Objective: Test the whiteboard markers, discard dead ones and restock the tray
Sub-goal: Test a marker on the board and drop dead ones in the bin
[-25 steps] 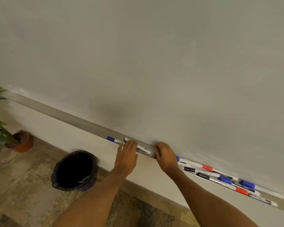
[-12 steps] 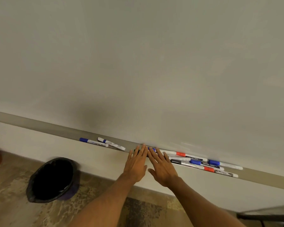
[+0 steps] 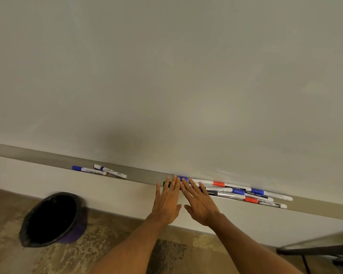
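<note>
A long grey tray (image 3: pixel 143 176) runs under the blank whiteboard (image 3: pixel 166 76). Several markers (image 3: pixel 243 191) with blue, red and black caps lie bunched on it to the right. Two blue-capped markers (image 3: pixel 91 171) lie apart on the tray to the left. My left hand (image 3: pixel 167 202) and my right hand (image 3: pixel 199 202) lie flat side by side with straight fingers. Their fingertips rest on the left end of the bunch, over a green-capped and a blue-capped marker. Neither hand grips anything.
A black-lined bin (image 3: pixel 52 218) stands on the floor at the lower left, below the two separate markers. A dark piece of furniture (image 3: pixel 315 248) juts in at the lower right. The wall below the tray is plain.
Both hands have moved right along the tray, from beside the two left markers to the bunch. The right hand's curled fingers have straightened. The view has swung right.
</note>
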{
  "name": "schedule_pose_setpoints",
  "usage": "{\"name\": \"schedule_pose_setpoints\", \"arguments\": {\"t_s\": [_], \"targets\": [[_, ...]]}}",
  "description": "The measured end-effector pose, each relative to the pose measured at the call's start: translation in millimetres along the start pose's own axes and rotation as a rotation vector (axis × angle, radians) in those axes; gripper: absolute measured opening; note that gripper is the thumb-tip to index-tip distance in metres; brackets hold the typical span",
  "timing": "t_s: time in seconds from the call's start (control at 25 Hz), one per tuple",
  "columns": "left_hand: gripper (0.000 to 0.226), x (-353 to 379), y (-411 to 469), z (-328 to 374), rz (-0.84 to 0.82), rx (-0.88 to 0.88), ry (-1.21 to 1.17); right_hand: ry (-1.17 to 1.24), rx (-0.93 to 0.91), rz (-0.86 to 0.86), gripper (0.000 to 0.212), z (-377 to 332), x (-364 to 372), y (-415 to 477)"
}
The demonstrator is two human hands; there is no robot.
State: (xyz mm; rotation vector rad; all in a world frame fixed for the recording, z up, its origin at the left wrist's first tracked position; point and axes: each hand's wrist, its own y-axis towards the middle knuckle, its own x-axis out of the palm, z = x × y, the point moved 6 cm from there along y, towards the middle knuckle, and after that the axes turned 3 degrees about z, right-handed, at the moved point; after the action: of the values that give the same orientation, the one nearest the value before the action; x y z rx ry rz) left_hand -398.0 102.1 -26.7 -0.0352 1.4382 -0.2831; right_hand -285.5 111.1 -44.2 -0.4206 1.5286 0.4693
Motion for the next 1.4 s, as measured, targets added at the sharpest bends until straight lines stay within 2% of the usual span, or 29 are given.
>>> {"name": "schedule_pose_setpoints", "arguments": {"t_s": [0.2, 0.4, 0.6, 0.88, 1.04, 1.2, 1.36, 1.4], "targets": [[0.083, 4, 3, 38, -0.008, 0.004, 0.028, 0.073, -0.014, 0.006, 0.073, 34, -7, -23], [0.08, -3, 0, 80, 0.028, -0.003, 0.072, 0.144, 0.003, 0.123, 0.067, 63, -22, -54], [0.074, -10, 8, 145, 0.066, 0.049, 0.081, 0.221, 0.118, 0.192, 0.061, 114, -37, -90], [0.07, 1, 16, 234, 0.07, 0.145, 0.112, 0.261, 0.293, 0.16, 0.052, 183, -39, -148], [0.075, 19, 16, 277, 0.05, 0.161, 0.072, 0.221, 0.37, 0.145, 0.051, 216, -38, -177], [0.085, 32, 19, 289, 0.084, 0.144, -0.003, 0.22, 0.405, 0.136, 0.047, 229, -38, -189], [0.098, 53, 24, 291, -0.024, 0.111, -0.041, 0.22, 0.397, 0.129, 0.049, 239, -35, -193], [0.097, 44, 22, 292, 0.014, 0.141, -0.018, 0.211, 0.392, 0.118, 0.05, 241, -36, -193]]}}
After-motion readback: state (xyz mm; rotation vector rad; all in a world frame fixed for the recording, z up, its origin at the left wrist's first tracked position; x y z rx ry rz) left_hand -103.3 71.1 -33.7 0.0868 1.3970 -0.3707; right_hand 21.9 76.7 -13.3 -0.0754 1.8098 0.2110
